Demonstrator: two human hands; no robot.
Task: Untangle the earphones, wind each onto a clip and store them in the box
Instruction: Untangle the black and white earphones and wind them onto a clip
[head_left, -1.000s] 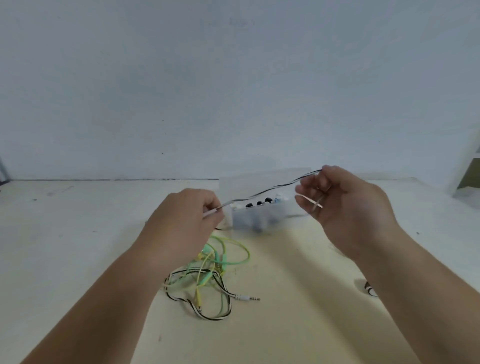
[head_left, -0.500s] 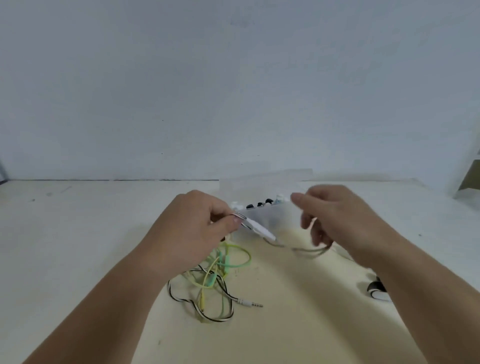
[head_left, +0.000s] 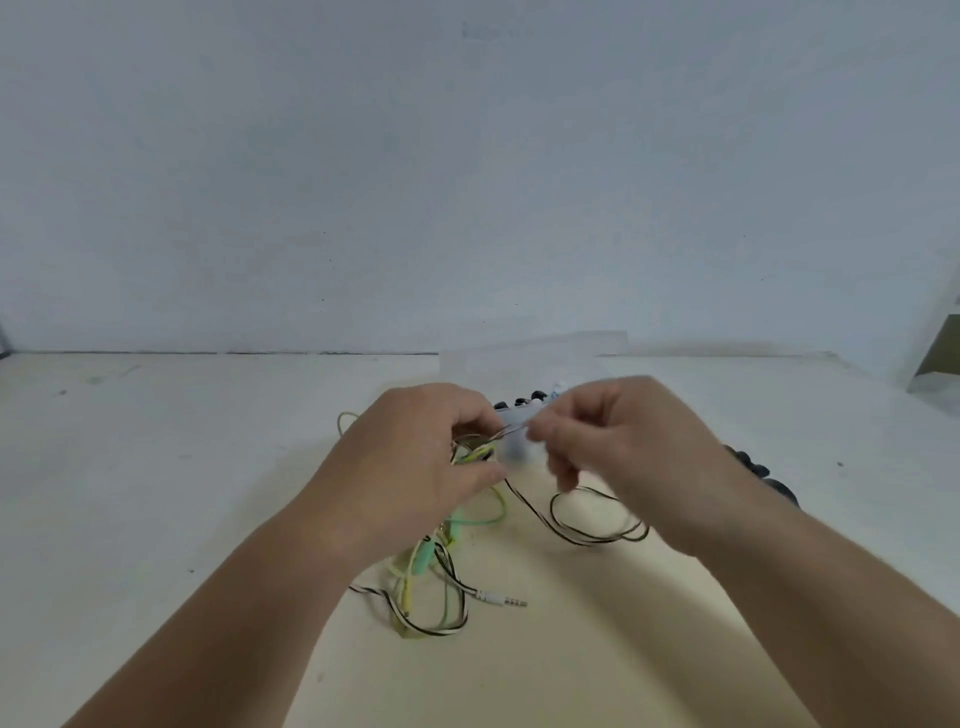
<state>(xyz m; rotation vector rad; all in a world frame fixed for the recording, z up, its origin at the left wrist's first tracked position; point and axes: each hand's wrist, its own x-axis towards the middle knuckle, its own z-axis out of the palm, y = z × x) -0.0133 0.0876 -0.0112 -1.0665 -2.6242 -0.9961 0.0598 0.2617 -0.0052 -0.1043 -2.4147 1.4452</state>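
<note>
Black-and-white striped earphone cable (head_left: 571, 539) spans the small gap between both hands, just in front of the clear box (head_left: 467, 364). The left hand (head_left: 415, 467) curls round it along with green strands. The right hand (head_left: 623, 447), blurred, pinches it. Its slack loops on the counter (head_left: 208, 467) on the near side of the box, tangled with the green-yellow earphones (head_left: 470, 519).

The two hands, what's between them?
A short stretch of black-and-white earphone cable bridges the left hand and right hand, seen in the head view.
</note>
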